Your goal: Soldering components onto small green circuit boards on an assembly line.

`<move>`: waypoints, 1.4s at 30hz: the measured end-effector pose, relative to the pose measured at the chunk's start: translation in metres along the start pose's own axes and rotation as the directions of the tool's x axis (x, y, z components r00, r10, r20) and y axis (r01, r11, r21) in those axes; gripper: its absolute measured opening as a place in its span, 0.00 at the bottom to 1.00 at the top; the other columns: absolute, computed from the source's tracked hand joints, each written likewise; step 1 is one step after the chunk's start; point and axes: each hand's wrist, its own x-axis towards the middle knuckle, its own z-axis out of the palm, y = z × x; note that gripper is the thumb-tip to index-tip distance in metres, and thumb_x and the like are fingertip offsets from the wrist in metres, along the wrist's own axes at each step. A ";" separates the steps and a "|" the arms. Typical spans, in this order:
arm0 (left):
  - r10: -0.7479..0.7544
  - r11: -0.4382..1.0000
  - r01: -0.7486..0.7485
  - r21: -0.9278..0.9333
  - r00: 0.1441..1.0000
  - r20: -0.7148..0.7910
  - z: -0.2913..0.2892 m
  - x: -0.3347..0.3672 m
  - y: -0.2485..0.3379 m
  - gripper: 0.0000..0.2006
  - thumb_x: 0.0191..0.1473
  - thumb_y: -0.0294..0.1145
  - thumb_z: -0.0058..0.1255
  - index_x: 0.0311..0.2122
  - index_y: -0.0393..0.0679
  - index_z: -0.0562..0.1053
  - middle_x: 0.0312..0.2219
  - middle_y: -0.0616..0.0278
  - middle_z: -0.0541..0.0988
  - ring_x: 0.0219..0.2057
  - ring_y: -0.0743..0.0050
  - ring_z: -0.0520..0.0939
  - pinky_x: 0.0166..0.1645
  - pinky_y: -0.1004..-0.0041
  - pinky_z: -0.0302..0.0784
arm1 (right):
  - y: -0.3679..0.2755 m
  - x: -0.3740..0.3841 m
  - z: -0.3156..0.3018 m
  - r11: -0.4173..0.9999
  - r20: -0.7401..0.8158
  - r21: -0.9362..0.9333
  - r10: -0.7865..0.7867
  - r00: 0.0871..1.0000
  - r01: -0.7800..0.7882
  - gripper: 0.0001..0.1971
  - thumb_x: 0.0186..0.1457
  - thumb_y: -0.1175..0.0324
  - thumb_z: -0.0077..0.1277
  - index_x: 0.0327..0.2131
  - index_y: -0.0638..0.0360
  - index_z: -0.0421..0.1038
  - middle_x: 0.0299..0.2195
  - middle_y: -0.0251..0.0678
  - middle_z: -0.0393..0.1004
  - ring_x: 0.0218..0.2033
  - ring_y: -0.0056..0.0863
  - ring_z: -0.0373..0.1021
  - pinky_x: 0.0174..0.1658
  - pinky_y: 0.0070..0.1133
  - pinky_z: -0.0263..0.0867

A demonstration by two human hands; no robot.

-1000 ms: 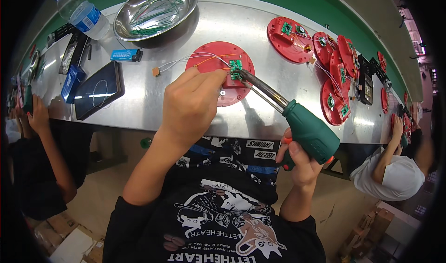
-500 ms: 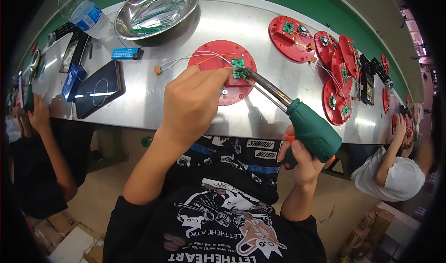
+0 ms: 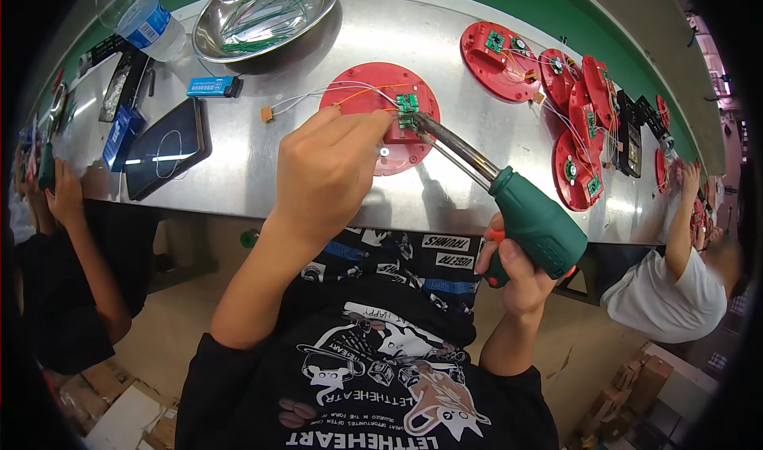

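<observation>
A round red plastic plate [image 3: 346,84] lies on the metal table before me, bearing a small green circuit board [image 3: 407,102]. My left hand [image 3: 324,164] is pinched on an orange wire at the board's left edge; its fingertips partly hide the wire's end. White wires [image 3: 306,98] run left from the plate to a small tan connector [image 3: 266,114]. In my right hand [image 3: 517,271] is a green soldering gun [image 3: 540,223] with an orange trigger. Its tip touches or nearly touches the board beside my left fingertips.
At the back left stand a steel bowl [image 3: 330,17] of green wires and a water bottle [image 3: 151,29]. A blue lighter [image 3: 213,87] and a dark tablet-like slab [image 3: 167,152] lie nearer. More red plates [image 3: 497,76] are piled right. Co-workers sit at both sides.
My hands and the soldering gun stay nearly still at the board. The co-worker at the right has raised an arm somewhat.
</observation>
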 end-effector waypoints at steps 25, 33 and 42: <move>-0.018 0.996 0.011 -0.088 0.997 -0.071 0.010 -0.004 0.003 0.10 0.42 0.22 0.53 0.34 0.42 0.74 0.22 0.61 0.74 0.26 0.58 0.75 0.29 0.63 0.71 | 0.042 0.020 -0.057 0.955 -0.448 0.246 -0.039 0.893 0.165 0.21 0.69 0.56 0.36 0.50 0.67 0.66 0.33 0.35 0.70 0.17 0.17 0.60 0.22 0.15 0.56; -0.007 1.000 0.006 -0.018 0.998 -0.054 0.000 -0.005 0.009 0.11 0.42 0.23 0.54 0.35 0.38 0.75 0.26 0.62 0.76 0.29 0.63 0.77 0.33 0.67 0.76 | 0.033 0.030 -0.046 0.952 -0.506 0.250 -0.027 0.862 0.177 0.19 0.69 0.58 0.38 0.49 0.66 0.66 0.36 0.37 0.70 0.17 0.17 0.61 0.23 0.15 0.58; -0.011 0.998 0.009 -0.061 1.000 -0.028 0.007 -0.004 0.004 0.08 0.46 0.29 0.52 0.33 0.41 0.74 0.27 0.62 0.74 0.32 0.62 0.78 0.33 0.65 0.76 | 0.031 0.020 -0.047 0.901 -0.552 0.407 0.108 0.827 0.153 0.20 0.67 0.55 0.40 0.49 0.65 0.68 0.22 0.33 0.70 0.16 0.20 0.62 0.20 0.18 0.60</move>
